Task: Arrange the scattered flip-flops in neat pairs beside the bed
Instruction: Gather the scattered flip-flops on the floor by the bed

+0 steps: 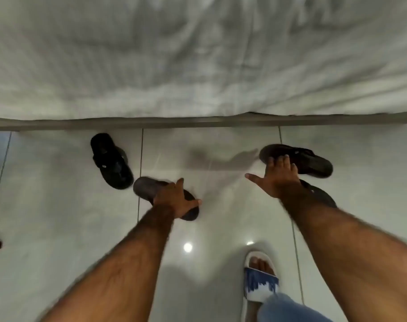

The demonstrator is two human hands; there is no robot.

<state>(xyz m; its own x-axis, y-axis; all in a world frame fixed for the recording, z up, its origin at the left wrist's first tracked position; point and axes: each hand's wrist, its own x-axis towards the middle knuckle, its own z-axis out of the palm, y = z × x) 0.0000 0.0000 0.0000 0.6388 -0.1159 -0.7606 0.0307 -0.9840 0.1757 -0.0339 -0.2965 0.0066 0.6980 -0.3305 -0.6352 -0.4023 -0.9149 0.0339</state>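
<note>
- Left hand (174,201) pressing down on a dark flip-flop (144,187) near the middle of the floor, fingers spread and partly curled over its edge; looking more like a loose hold than a firm pinch.
- Right hand (277,180) lying open and flat, thumb stretched to the left, fingertips (279,160) touching the far right flip-flop (314,162); not closing around it, as far as can be judged.
- A fourth flip-flop (323,194) showing partly under the right wrist, just beside the far right one.
- One more flip-flop (112,160) lying alone at the far left, slightly tilted, close to the bed edge (198,123) but not touching it.
- Probably risking a slip: sliding with an open palm on the glossy tile floor (221,228), so a flip-flop possibly shooting away or turning instead of moving straight.
- Possibly pushing the far right flip-flop under the bed edge, since it is lying near that dark gap.
- Possibly mixing pairs, all four being dark and blurred; left and right shapes hard to tell here.
- Open tile between the two hands offering good room for pairing.
- Own foot in a white and blue slide (260,280) standing at the near right, narrowing the room for pulling back on that side.
</note>
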